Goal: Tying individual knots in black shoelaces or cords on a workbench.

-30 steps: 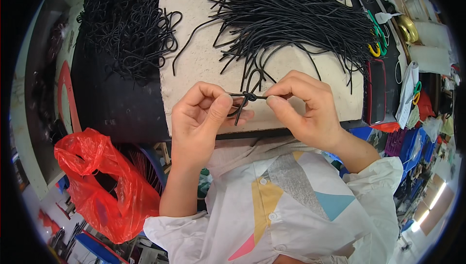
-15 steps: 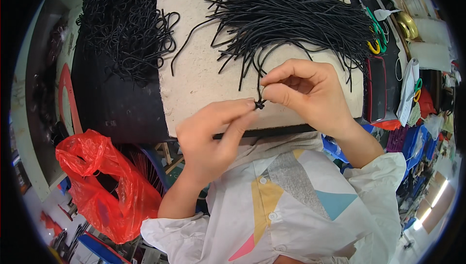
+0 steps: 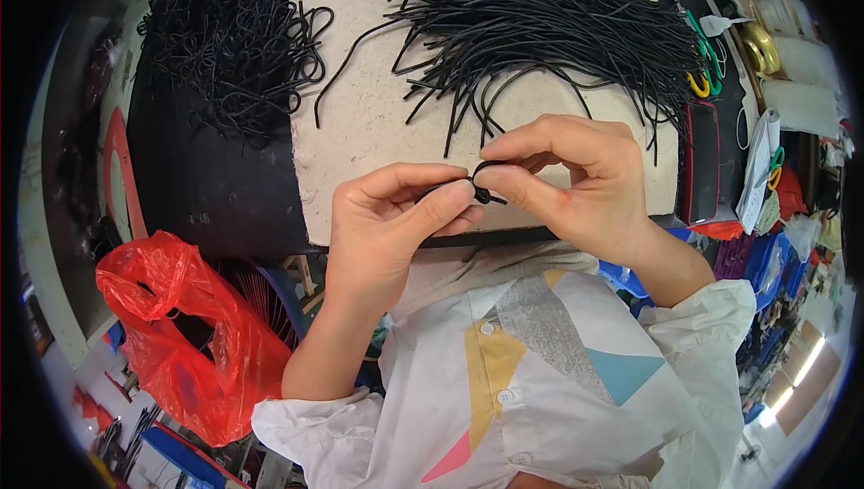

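Note:
Between my two hands is a black cord (image 3: 489,197) with a small knot, held above the near edge of a cream board (image 3: 360,143). My left hand (image 3: 382,219) pinches the cord between thumb and fingertips, close beside the knot. Thumb and forefinger of my right hand (image 3: 576,170) grip a bent length of the same cord just above the knot. Fingertips hide part of the knot. A thick bundle of straight black cords (image 3: 549,30) lies across the far side of the board, with some ends hanging toward my hands.
Tangled black cord (image 3: 229,48) is heaped at the far left on the black table (image 3: 220,188). Green-and-yellow-handled scissors (image 3: 706,62) and a dark red-edged case (image 3: 701,161) are at the right. A red plastic bag (image 3: 193,345) hangs at the lower left.
Both hands have drawn together at the knot. The left hand has turned, its thumb now on top, and the right fingers have taken a bend of cord close to the knot.

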A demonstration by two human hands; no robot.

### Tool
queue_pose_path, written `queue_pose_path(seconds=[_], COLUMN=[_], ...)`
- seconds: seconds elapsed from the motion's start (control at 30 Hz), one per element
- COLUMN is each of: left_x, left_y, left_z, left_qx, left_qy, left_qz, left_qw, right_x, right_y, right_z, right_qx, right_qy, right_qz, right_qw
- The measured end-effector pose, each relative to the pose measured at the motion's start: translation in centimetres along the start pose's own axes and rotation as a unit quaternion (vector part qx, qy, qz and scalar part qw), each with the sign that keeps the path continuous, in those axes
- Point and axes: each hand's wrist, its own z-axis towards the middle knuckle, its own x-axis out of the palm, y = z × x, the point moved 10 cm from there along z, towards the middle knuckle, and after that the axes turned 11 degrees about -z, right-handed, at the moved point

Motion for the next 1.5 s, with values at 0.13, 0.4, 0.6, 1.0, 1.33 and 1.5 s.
queue_pose_path(seconds=[0.13,0.4,0.6,1.0,1.33,1.5], left_x=[0.1,-0.1,-0.4,-0.6,-0.5,-0.7], left_y=[-1.0,-0.8,-1.3,-0.8,-0.3,-0.2], left_z=[-0.3,-0.2,-0.3,-0.2,-0.3,-0.6], left_qx=[0.065,0.063,0.099,0.118,0.125,0.124], left_qy=[0.000,-0.019,-0.029,-0.058,-0.027,-0.054], left_qz=[0.066,0.051,0.027,-0.002,-0.090,-0.123], left_qw=[0.996,0.997,0.994,0.991,0.988,0.983], right_x=[0.6,0.4,2.9,1.7,1.7,1.9], right_y=[1.0,-0.9,-3.8,-1.4,-0.3,0.5], right_z=[0.1,-0.3,-1.4,-1.2,-1.0,-1.0], right_qx=[-0.060,0.015,0.165,0.023,0.009,-0.021], right_qy=[0.047,0.002,0.019,0.029,0.038,0.041], right_qz=[-0.110,0.009,0.238,-0.005,-0.043,-0.056], right_qw=[0.991,1.000,0.957,0.999,0.998,0.997])
